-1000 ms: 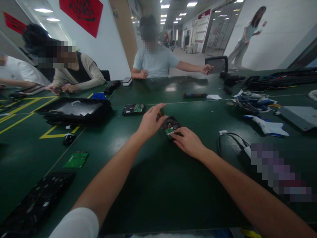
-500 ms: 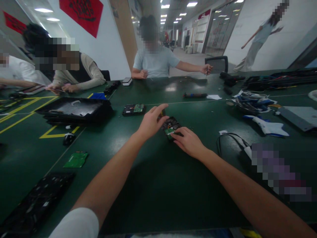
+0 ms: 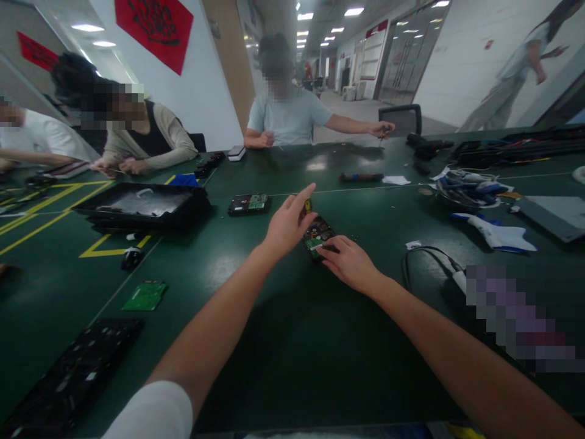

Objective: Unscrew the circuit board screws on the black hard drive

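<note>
- Our left hand (image 3: 286, 224) sits against the far left edge of the hard drive (image 3: 319, 234); the index finger points out straight and the other fingers curl loosely; a small yellow-tipped object (image 3: 307, 205) shows just past the thumb, and we cannot tell whether the hand grips it or merely covers it
- Our right hand (image 3: 350, 262) lies palm down with fingers stretched and close together, the tips touching the drive's green board; nothing is clasped; we judge that this flat press keeps the drive from sliding
- The hard drive rests board-up on the green table (image 3: 292, 353), between both hands, near the middle of the table
- Well apart to the left lie a second drive (image 3: 248, 203), a black tray (image 3: 141, 206) and a loose green circuit board (image 3: 146, 296); a black cable (image 3: 427, 256) curls to the right, out of the way
- Across the table a co-worker's hand (image 3: 382, 128) holds a thin tool, apart from ours
</note>
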Action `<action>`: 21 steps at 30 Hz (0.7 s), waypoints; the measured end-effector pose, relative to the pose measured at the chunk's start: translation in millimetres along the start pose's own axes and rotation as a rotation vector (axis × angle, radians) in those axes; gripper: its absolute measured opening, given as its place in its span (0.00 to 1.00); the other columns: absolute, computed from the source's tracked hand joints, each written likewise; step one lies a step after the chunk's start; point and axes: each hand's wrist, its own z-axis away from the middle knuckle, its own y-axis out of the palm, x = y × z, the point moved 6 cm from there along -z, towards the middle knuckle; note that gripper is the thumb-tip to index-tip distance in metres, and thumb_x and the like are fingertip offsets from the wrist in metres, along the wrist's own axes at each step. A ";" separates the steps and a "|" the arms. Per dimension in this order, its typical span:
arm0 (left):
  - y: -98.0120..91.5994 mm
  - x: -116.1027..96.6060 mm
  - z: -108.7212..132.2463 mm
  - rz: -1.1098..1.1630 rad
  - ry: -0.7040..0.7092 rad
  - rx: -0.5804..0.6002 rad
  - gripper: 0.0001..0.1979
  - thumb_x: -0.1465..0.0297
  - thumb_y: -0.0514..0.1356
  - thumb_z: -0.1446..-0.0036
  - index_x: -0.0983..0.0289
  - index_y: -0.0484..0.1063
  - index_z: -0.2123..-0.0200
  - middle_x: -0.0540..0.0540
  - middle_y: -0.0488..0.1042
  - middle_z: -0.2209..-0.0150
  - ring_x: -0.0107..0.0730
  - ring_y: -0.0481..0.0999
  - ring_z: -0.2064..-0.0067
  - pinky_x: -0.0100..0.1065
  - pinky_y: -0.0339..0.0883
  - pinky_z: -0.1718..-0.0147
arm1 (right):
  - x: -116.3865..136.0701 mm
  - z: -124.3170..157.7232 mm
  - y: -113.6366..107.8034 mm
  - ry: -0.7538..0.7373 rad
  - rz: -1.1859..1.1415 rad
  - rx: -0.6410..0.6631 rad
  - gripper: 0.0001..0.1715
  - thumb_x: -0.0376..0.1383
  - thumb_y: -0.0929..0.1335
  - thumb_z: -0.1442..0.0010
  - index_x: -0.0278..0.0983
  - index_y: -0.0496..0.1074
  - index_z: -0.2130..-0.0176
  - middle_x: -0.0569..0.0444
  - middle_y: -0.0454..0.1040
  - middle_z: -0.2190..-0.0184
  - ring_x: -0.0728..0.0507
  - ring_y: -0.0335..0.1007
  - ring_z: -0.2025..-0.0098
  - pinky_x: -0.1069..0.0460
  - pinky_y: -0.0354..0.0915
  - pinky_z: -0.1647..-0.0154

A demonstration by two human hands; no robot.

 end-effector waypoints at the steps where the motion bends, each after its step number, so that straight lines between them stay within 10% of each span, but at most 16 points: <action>1: 0.0 0.0 -1.2 0.011 -0.004 -0.006 0.33 0.68 0.63 0.31 0.53 0.60 0.26 0.59 0.76 0.47 0.39 0.77 0.56 0.43 0.75 0.50 | 0.0 0.0 -0.1 0.000 -0.004 -0.003 0.19 0.34 0.72 0.30 0.37 0.80 0.41 0.39 0.76 0.45 0.32 0.71 0.43 0.35 0.74 0.41; 21: -5.0 6.4 -5.9 0.334 -0.052 0.128 0.25 0.72 0.61 0.31 0.55 0.69 0.33 0.56 0.81 0.51 0.35 0.81 0.54 0.37 0.79 0.55 | 1.1 0.6 -3.4 0.012 -0.022 -0.009 0.19 0.32 0.71 0.30 0.38 0.79 0.41 0.41 0.76 0.45 0.32 0.71 0.43 0.35 0.75 0.43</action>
